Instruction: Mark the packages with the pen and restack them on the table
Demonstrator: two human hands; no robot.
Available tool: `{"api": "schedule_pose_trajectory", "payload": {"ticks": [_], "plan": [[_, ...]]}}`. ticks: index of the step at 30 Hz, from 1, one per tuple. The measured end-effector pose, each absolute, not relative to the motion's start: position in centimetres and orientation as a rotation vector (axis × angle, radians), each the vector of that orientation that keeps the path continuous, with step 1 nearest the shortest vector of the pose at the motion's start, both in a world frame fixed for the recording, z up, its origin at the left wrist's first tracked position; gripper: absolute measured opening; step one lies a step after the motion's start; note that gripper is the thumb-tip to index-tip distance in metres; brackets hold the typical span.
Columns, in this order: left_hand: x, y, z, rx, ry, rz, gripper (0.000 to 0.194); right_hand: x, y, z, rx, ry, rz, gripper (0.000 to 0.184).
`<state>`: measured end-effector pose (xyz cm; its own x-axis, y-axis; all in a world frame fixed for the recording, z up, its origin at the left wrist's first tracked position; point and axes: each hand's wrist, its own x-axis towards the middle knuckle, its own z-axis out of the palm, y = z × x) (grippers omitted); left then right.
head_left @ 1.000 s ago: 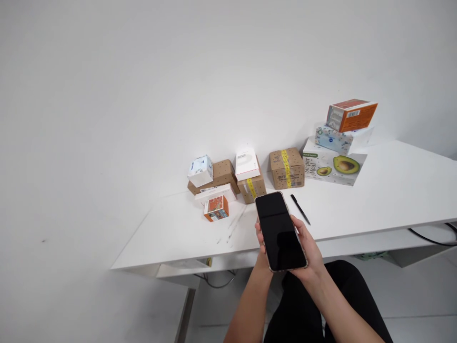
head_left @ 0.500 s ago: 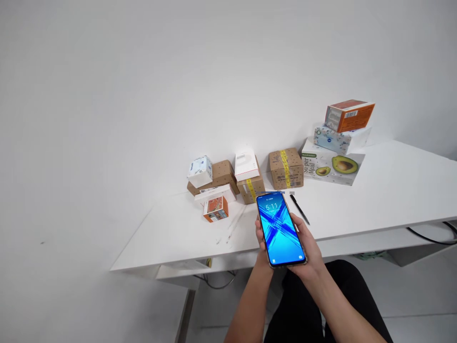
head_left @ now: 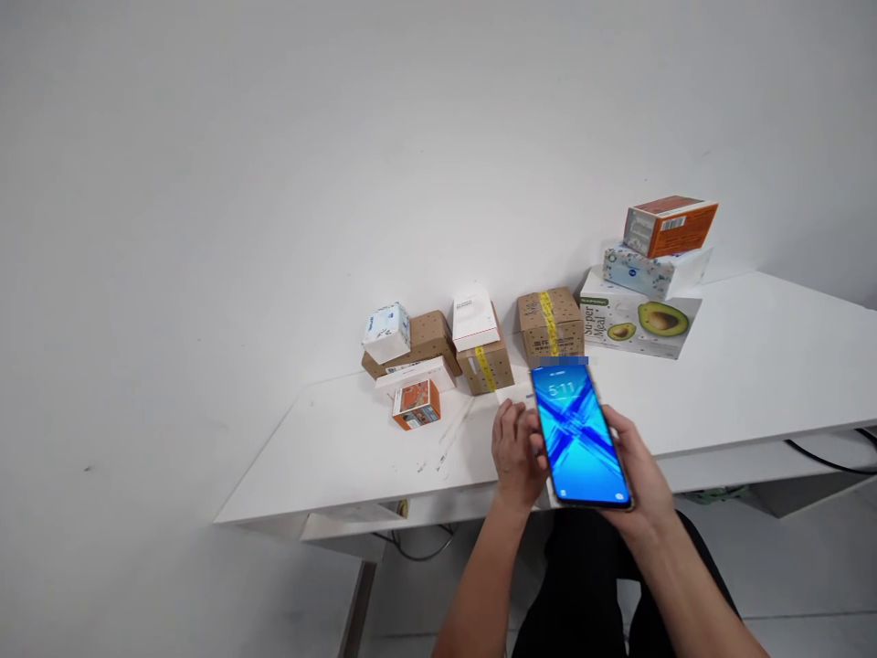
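My right hand (head_left: 637, 471) is closed around a smartphone (head_left: 579, 439) from its right side, with fingertips showing at the left edge. The lit screen is blue with a darker blue cross pattern and the time 5:11. Just left of the phone, my left hand (head_left: 515, 452) is off its edge, fingers loosely bent and holding nothing that I can see. Behind that hand and the phone lies a flat white item (head_left: 512, 394), mostly hidden; I cannot tell whether it is paper or a box.
Along the wall on the white desk (head_left: 329, 448) stand a small orange box (head_left: 416, 405), a tissue pack (head_left: 386, 331), taped cardboard boxes (head_left: 565, 320) and a white box (head_left: 475, 320). At right, an orange box (head_left: 685, 230) tops a stack above an avocado-printed box (head_left: 640, 322).
The phone's black screen has lit up blue. My right hand has moved it rightward, over where the black pen lay in view. My left hand has let go of it.
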<state>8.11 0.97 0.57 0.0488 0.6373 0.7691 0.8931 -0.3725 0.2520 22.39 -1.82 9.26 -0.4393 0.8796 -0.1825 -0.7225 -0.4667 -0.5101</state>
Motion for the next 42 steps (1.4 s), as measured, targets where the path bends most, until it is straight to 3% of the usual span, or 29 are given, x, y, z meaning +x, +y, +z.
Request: {"api": "schedule_pose_trajectory", "payload": {"ticks": [5, 9, 13, 17, 20, 26, 32, 37, 42], "plan": [[8.5, 0.5, 2.7, -2.037, -1.455, -1.204, 0.027, 28.0, 0.2, 7.5, -1.089, -0.751, 1.292, 0.047], [8.4, 0.1, 3.9, -2.085, -1.551, -1.087, 0.024, 32.1, 2.5, 4.4, -1.710, -1.250, 0.663, 0.055], [7.9, 0.4, 5.2, -2.143, -1.623, -0.992, 0.025, 34.7, 4.6, 1.3, -2.075, -1.676, 0.208, 0.057], [7.0, 1.3, 6.5, -2.210, -1.738, -0.840, 0.048, 36.6, 6.2, -1.9, -2.112, -1.893, -0.145, 0.050], [6.1, 1.8, 7.4, -2.330, -1.853, -0.712, 0.069, 38.0, 7.3, -4.0, -2.069, -1.954, -0.148, 0.049], [5.3, 1.2, 8.1, -2.478, -1.896, -0.705, 0.075, 37.0, 8.0, -4.8, -1.848, -1.938, -0.234, 0.049], [4.4, -1.4, 10.1, -2.460, -1.836, -0.696, 0.079, 32.1, 7.9, -4.2, -1.501, -1.811, 0.207, 0.041], [2.1, -2.7, 14.6, -2.198, -1.634, -0.923, 0.088, 30.9, 7.9, -5.4, -1.423, -1.536, 0.296, 0.035], [0.3, 3.8, 16.6, -1.829, -1.398, -1.144, 0.082, 30.9, 7.7, -5.2, -1.399, -1.517, 0.327, 0.033]]}}
